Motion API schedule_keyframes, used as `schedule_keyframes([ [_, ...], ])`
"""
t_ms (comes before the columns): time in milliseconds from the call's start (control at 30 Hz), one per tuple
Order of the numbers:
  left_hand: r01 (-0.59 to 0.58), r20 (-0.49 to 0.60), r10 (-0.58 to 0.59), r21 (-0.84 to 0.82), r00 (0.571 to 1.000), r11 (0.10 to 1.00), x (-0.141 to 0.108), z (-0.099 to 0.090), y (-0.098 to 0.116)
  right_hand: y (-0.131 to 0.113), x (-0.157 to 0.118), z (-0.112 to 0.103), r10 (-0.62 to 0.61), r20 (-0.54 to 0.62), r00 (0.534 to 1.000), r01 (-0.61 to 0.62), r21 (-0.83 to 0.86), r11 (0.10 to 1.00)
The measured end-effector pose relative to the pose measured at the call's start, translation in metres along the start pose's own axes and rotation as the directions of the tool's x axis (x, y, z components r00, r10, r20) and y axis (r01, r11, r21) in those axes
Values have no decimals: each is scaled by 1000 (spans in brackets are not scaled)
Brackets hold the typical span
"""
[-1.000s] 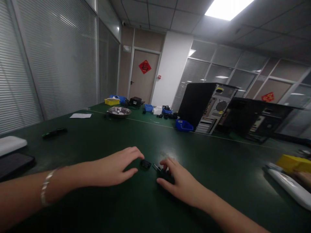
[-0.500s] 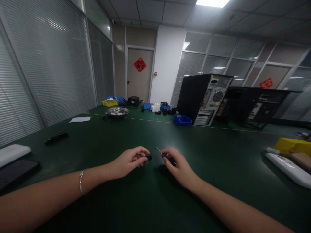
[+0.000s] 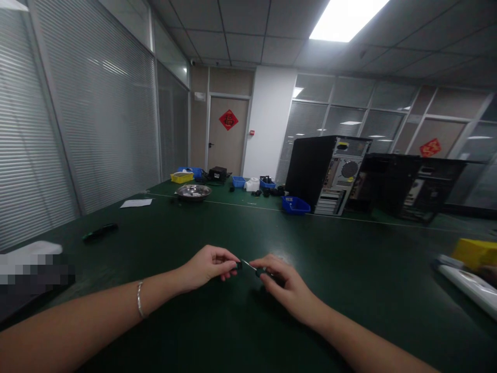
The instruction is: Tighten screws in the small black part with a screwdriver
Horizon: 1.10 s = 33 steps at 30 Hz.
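Note:
Between the thumb and fingers of my left hand (image 3: 213, 268) is a small dark part (image 3: 238, 265), too small to name. My right hand (image 3: 282, 280) is closed on a screwdriver (image 3: 259, 271) with a dark handle and a thin metal shaft. The shaft points left, its tip close to the small part; whether they touch I cannot tell. Both hands are over the middle of the green table (image 3: 217, 331). Most of the screwdriver's handle is hidden by my right fingers.
Beyond the hands stand a metal bowl (image 3: 193, 192), a blue bin (image 3: 295, 205) and a black computer case (image 3: 310, 171). A dark green-edged object (image 3: 100, 232) and white paper (image 3: 135, 203) lie left. At right are a white device (image 3: 468, 282) and something yellow (image 3: 476, 253).
My hands have come closer together, bringing the screwdriver's tip up to the small dark part. The head view has tilted up slightly, so the scene sits lower.

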<state>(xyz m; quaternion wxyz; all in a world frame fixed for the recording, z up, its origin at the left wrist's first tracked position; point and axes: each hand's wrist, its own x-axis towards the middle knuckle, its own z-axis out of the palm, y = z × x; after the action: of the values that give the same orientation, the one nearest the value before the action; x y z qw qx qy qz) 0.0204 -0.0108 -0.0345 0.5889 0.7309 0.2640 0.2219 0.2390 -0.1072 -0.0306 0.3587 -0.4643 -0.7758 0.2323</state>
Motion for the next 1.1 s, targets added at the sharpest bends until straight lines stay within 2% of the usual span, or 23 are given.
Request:
schedule_keyframes([
  [300, -25, 4, 25, -6, 1000, 1000, 2, 1, -5, 2, 2, 1, 16, 25, 1000, -17, 23, 1000],
  [533, -18, 16, 19, -43, 1000, 999, 5, -2, -8, 6, 4, 3, -31, 6, 999, 31, 43, 999],
  [733, -20, 35, 20, -1, 999, 1000, 6, -1, -8, 5, 2, 1, -39, 28, 999, 38, 30, 999],
  [1100, -98, 76, 97, 19, 992, 995, -1, 1, -5, -2, -1, 1, -24, 57, 998, 24, -1, 1000],
])
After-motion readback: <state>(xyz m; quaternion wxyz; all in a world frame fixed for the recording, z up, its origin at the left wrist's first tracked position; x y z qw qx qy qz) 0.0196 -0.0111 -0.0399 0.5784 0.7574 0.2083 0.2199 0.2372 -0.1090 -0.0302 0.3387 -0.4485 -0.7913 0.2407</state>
